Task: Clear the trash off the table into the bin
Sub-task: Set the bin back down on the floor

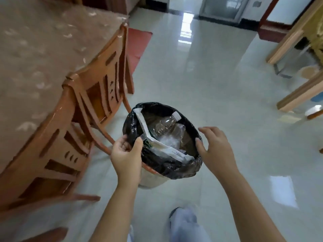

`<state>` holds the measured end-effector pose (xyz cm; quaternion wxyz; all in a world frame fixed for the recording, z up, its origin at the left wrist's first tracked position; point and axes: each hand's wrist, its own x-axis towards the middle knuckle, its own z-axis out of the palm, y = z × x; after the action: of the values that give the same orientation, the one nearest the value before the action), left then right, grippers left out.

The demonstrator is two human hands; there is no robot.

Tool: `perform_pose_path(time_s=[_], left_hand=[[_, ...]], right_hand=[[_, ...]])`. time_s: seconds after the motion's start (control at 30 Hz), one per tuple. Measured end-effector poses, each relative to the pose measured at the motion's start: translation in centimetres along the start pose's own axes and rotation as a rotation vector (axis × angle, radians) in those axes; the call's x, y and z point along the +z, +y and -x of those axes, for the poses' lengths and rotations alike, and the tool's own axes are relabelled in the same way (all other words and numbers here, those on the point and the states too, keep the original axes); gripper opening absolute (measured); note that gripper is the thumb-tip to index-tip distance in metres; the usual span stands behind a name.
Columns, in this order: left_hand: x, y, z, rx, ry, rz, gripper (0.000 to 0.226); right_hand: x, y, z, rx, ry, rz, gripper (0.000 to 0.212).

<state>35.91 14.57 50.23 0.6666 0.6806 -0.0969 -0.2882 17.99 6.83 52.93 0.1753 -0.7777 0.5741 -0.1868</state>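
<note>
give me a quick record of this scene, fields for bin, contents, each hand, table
bin: beside wooden chairs, lined with a black bag
contents: clear bottle, flattened white carton, clear wrap
left hand: pinches the bag's near-left rim
right hand: open, fingers spread by the right rim; contact unclear
table: at left, under a patterned cloth

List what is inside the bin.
Inside the black-lined bin: a clear plastic bottle with a white cap, a flattened white carton along the left wall, and crumpled clear plastic. Whatever lies beneath them is covered.
</note>
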Motion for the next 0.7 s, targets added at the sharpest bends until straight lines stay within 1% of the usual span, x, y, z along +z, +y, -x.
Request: perform_pose_path(time_s=[0.07,0.13,0.27,0.37,0.53,0.7], left_hand=[[1.0,-0.8,0.5,-0.003,0.135,0.015,0.023],[1.6,-1.7,1.2,0.012,0.247,0.019,0.017],[1.5,-4.5,2.7,-0.026,0.428,-0.02,0.018],[0.7,-7.6,3.7,-0.08,0.498,-0.113,0.026],[-2.2,-14.5,4.7,-0.199,0.62,-0.323,0.027],[-5.8,-23.0,3.4,-0.354,0.618,-0.496,0.021]], right_hand=[[0.1,0.5,-2.9,-0.144,-0.071,-0.006,0.03],[0.4,1.1,-5.0,-0.267,-0.132,-0.007,0.03],[2.1,2.1,-6.5,-0.439,-0.248,-0.011,0.03],[4.6,2.6,-6.2,-0.499,-0.345,-0.008,0.03],[11.2,3.6,-4.1,-0.546,-0.54,-0.006,0.03],[20.1,5.3,-1.2,-0.54,-0.705,0.036,0.031]])
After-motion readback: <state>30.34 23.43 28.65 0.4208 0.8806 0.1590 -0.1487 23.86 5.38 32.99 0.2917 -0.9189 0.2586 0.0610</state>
